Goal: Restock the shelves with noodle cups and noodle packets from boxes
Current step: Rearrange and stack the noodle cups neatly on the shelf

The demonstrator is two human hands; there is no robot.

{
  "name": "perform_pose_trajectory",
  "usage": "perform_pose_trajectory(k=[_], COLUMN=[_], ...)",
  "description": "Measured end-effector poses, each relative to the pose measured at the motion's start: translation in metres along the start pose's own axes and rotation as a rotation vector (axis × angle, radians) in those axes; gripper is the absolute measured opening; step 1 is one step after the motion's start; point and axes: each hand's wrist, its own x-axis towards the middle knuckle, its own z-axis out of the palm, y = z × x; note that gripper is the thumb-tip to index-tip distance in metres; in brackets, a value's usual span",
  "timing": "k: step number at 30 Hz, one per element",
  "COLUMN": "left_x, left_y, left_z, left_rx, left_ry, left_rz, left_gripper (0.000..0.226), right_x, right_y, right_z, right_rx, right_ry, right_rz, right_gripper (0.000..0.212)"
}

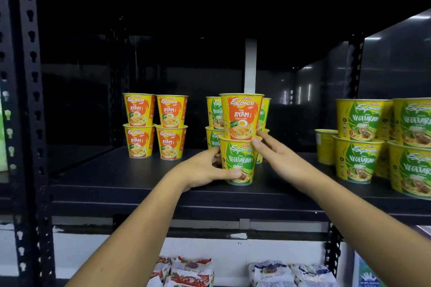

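Left hand [205, 170] grips the lower Vegetarian cup [240, 163], thumb across its front, standing near the front edge of the shelf [140, 177] at centre. Right hand [277, 154] touches the seam beneath the Ayam cup [241, 114] stacked on top; whether its fingers wrap behind cannot be told. Step judged: seating a mixed stack. The next move probably calls for shifting the Ayam cup left to the Ayam stacks [155, 126], kept upright.

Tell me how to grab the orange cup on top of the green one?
Probably best: hold the orange Ayam cup high on its side wall, just under the rim, coming from the front. It widens upward, so the rim stops slipping. It stands upright on the green Vegetarian cup; other green cups crowd close behind it.
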Motion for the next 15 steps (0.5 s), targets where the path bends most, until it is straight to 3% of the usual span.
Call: perform_pose_trajectory(k=[7, 11, 15], left_x=[0.004, 0.004, 0.005], left_y=[-0.006, -0.006, -0.009], left_z=[-0.002, -0.001, -0.002], left_rx=[-0.088, -0.099, -0.086], left_ry=[0.016, 0.01, 0.026], left_rz=[0.027, 0.032, 0.04], left_gripper=[0.076, 0.074, 0.079], right_x=[-0.022, -0.028, -0.025], right_y=[0.021, 0.033, 0.034], right_z=[-0.052, -0.059, -0.055], right_rx=[-0.615, -0.656, -0.708], right_ry=[-0.13, -0.162, -0.209], right_rz=[0.104, 0.182, 0.206], right_gripper=[0.076, 0.078, 0.066])
